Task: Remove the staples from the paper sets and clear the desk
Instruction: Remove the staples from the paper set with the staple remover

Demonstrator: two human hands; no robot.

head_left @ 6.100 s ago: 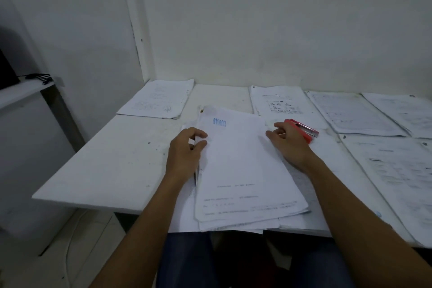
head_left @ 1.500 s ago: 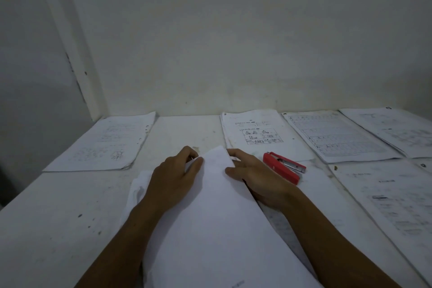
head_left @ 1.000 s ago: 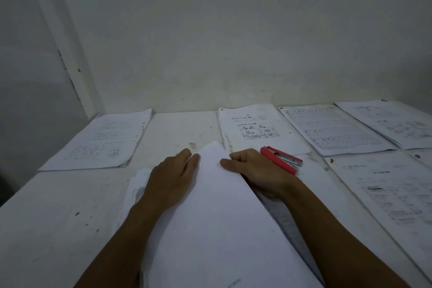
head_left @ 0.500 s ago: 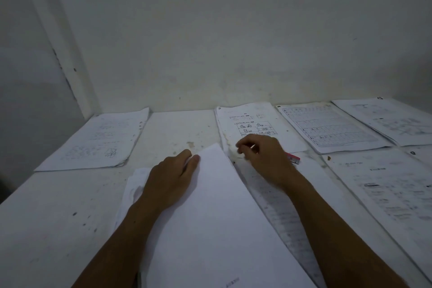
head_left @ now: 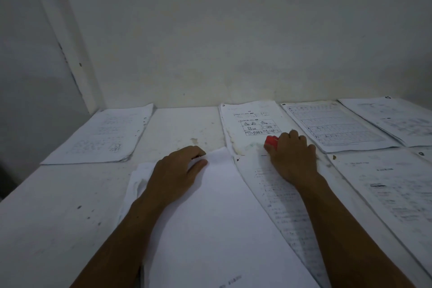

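Observation:
A stack of white paper sets (head_left: 217, 213) lies on the white desk (head_left: 58, 206) right in front of me, its blank top sheet turned face down. My left hand (head_left: 177, 175) rests on the stack's far left corner, fingers curled over the edge of the sheets. To the right, my right hand (head_left: 291, 156) grips the red stapler (head_left: 271, 141); only its red end shows past my fingers. A printed sheet (head_left: 280, 194) lies under my right wrist.
Stapled paper sets lie along the wall: one at far left (head_left: 102, 135), one with pictures (head_left: 252, 124), a gridded one (head_left: 334, 124), one at far right (head_left: 395, 117). Another printed set (head_left: 392, 194) lies at right. A wall rises directly behind the desk.
My right hand left the stack's top corner, moved right and closed round the red stapler, which lay free on the desk before. My left hand stayed on the stack.

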